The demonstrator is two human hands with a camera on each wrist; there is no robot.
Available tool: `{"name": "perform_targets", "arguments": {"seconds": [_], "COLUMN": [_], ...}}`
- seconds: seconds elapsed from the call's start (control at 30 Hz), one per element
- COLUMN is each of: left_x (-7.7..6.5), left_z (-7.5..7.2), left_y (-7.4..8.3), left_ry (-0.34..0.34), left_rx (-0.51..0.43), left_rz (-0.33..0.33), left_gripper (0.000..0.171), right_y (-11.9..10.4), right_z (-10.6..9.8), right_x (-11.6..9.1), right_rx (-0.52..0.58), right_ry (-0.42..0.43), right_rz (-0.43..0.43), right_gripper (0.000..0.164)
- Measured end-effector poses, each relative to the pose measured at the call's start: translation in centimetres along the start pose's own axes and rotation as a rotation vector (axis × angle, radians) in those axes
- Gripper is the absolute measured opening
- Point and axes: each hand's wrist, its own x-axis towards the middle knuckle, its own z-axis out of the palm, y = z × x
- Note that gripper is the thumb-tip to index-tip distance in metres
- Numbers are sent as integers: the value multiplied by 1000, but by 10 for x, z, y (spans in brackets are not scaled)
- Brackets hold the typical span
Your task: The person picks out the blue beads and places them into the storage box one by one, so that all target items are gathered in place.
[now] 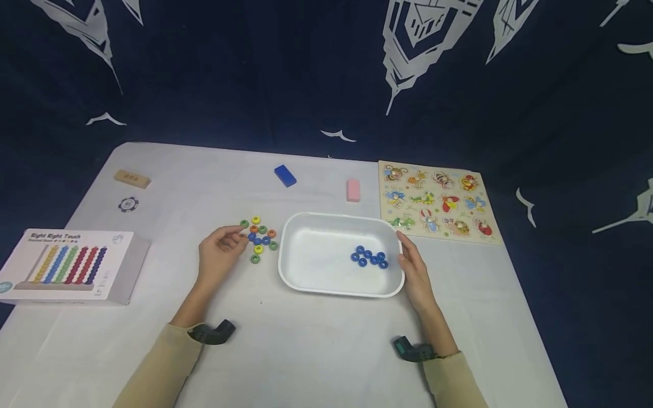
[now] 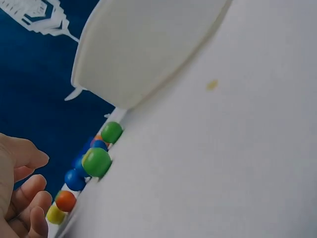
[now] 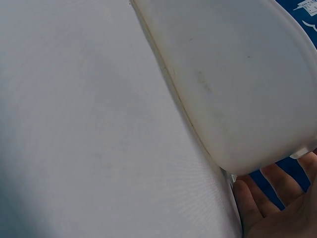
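A white tray (image 1: 316, 288) stands mid-table with several blue beads (image 1: 368, 254) in its right half. My right hand (image 1: 417, 275) holds the tray's right end, its thumb at the rim; the right wrist view shows its fingers against the tray's outer side. Left of the tray lies a loose group of beads (image 1: 258, 241) in green, yellow, orange and blue. Over the left edge of this group, my left hand (image 1: 220, 254) reaches with bent fingers and thumb. In the left wrist view no bead shows between its fingers, and several beads (image 2: 96, 162) lie just beyond them.
A boxed bead toy (image 1: 76, 266) lies at the left. Behind it are a wooden block (image 1: 132, 178) and a round token (image 1: 128, 204). A blue block (image 1: 285, 175) and a pink block (image 1: 353, 190) lie behind the tray. An insect puzzle board (image 1: 437, 201) touches the back right area.
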Motion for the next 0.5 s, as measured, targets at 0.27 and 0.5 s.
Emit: {"name": "perform_targets", "arguments": {"seconds": [0.27,0.5], "left_x": [0,1], "left_z": [8,13], "left_y": [-11,-9], "left_ry": [-29,-31], "left_rx": [102,298], "left_rz": [-1,5], "left_gripper": [29,30], "right_y": [2,1], "right_z": [0,0], "right_x": [0,0], "right_rx": [4,0], "right_ry": [-3,-6], "right_rz": [0,-11], "right_gripper": [45,45]}}
